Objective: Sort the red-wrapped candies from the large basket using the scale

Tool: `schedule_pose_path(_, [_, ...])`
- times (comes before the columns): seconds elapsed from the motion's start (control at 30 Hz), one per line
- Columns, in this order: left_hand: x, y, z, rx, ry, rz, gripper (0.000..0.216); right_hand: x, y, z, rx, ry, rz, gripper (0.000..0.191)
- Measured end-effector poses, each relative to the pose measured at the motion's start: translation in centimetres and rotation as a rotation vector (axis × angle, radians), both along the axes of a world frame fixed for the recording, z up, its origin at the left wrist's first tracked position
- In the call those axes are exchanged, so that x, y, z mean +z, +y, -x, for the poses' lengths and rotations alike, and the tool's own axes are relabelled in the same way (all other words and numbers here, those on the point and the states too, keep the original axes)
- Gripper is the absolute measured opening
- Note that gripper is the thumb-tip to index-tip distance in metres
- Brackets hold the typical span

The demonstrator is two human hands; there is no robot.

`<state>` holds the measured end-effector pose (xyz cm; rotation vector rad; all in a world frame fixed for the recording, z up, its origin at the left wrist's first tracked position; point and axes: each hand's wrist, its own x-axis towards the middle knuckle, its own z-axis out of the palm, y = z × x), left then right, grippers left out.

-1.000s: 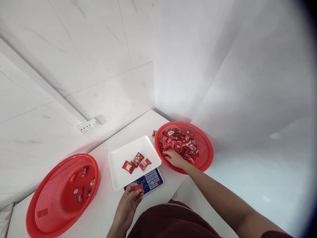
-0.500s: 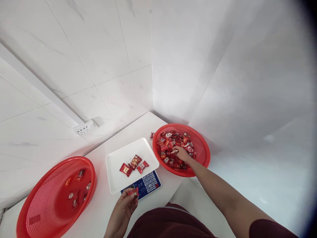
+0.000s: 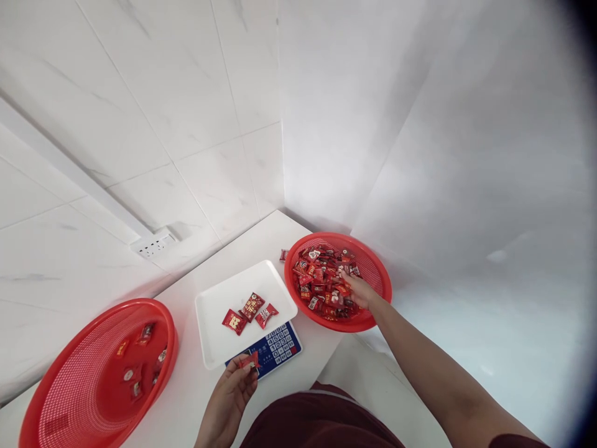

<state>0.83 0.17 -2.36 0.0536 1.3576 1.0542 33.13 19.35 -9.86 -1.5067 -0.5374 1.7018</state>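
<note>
My left hand (image 3: 232, 389) is closed on a small red candy packet (image 3: 250, 361), pinched between thumb and fingers in front of the scale's keypad. On the white scale tray (image 3: 212, 336) lie three wrapped candies: a plain red one (image 3: 234, 321), a patterned darker one (image 3: 252, 306) and a red-and-white one (image 3: 266, 315). My right hand (image 3: 360, 291) reaches into the right red basket (image 3: 383, 280), its thumb apart from the other fingers, touching the heap of red wrapped candies (image 3: 321, 280). Some of its fingertips are hidden among the packets.
The blue keypad scale (image 3: 280, 345) sits under the tray on a white table (image 3: 196, 410). At the left, a tilted red basket (image 3: 69, 379) holds several packets. One packet (image 3: 284, 255) lies behind the right basket. A wall socket (image 3: 153, 244) is at the back.
My right hand has moved slightly right and up within the right basket; the brownish packet at its fingertips no longer shows there. My left hand keeps its candy packet in nearly the same place.
</note>
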Motion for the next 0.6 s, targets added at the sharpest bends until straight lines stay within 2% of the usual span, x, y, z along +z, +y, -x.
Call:
schedule_pose_path(0.17, [-0.3,-0.4,0.4,0.024,0.003,0.009,0.019,0.0,-0.1,-0.1,-0.031,0.065,0.001,0.026])
schedule_pose_path(0.4, [-0.7,-0.7,0.4,0.029,-0.001,0.011,0.019,0.8,-0.7,0.2,-0.028,-0.059,0.008,0.019])
schedule_pose_path(0.5, [-0.7,-0.8,0.3,0.045,0.0,0.015,0.02,1.3,-1.0,0.9,0.057,-0.174,-0.044,0.022])
schedule_pose_path(0.6, [-0.7,-0.8,0.2,0.048,-0.008,0.004,0.019,2.2,-1.4,2.7,0.26,-0.22,-0.19,0.028])
